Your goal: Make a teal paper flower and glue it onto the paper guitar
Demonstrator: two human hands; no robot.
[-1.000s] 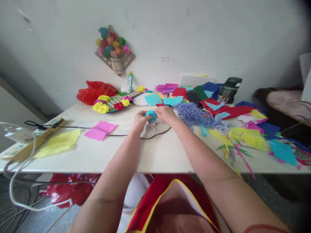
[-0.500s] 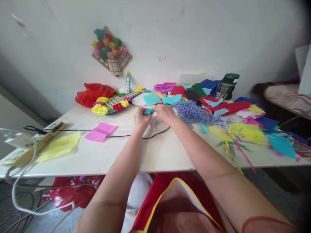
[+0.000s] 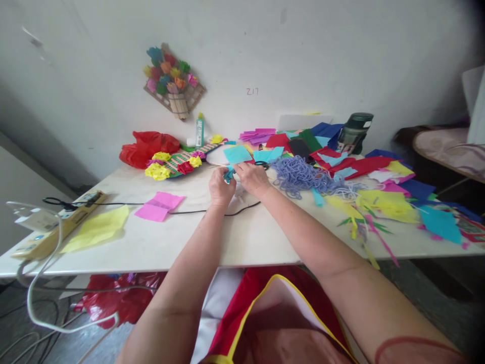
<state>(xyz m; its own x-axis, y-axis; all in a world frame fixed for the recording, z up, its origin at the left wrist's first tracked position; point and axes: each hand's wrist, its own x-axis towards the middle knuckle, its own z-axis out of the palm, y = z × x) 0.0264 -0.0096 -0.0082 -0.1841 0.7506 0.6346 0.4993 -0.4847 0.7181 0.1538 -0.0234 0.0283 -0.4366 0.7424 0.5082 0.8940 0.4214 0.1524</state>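
Observation:
A small bunched piece of teal crepe paper [image 3: 229,175] sits between my two hands over the middle of the table. My left hand [image 3: 222,188] is closed on it from the left. From the right, my right hand [image 3: 252,179] reaches over with its fingertips pinched at the paper's edge. Below the hands lies something whitish and translucent [image 3: 238,193] that I cannot make out. Black scissor handles [image 3: 261,164] show just behind my right hand. Flat blue paper pieces [image 3: 237,154] lie beyond the fingers.
Tangled purple yarn [image 3: 299,174] and many coloured papers cover the right side, with a dark bottle [image 3: 354,134] behind. At left are a flower-decorated panel [image 3: 178,163], a red bag [image 3: 149,147], pink paper [image 3: 159,206], yellow paper [image 3: 98,230] and a power strip [image 3: 60,227]. A black cable [image 3: 197,212] crosses the table.
My right hand has shifted slightly left, closer to my left hand, and its fingers now cover more of the teal paper. The black scissor handles show more clearly.

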